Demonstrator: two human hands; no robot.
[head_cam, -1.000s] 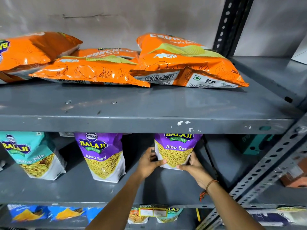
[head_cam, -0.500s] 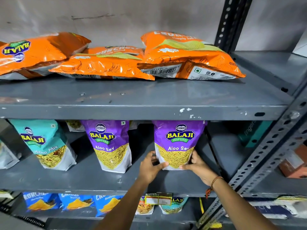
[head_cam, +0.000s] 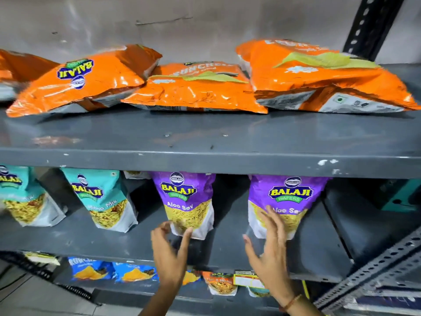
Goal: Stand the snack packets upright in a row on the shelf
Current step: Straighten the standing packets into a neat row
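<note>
Two purple Aloo Sev packets stand upright on the middle shelf (head_cam: pixel 227 252): one at centre (head_cam: pixel 186 201), one to its right (head_cam: pixel 287 201). Left of them stand two teal mix packets (head_cam: pixel 102 199), (head_cam: pixel 20 199). My left hand (head_cam: pixel 169 247) hovers open at the bottom of the centre purple packet, fingers spread, gripping nothing. My right hand (head_cam: pixel 268 252) is open in front of the lower left part of the right purple packet, blurred. Whether either hand touches a packet I cannot tell.
Several orange chip bags (head_cam: pixel 196 92) lie flat on the upper shelf (head_cam: pixel 205 156). Blue packets (head_cam: pixel 91 270) and a small orange packet (head_cam: pixel 218 283) sit on the shelf below. A perforated steel upright (head_cam: pixel 373 270) runs at the lower right; a dark post (head_cam: pixel 364 26) stands top right.
Both hands have let go of the right purple packet, which stays upright. My left hand has moved left to the centre purple packet. The camera has shifted left.
</note>
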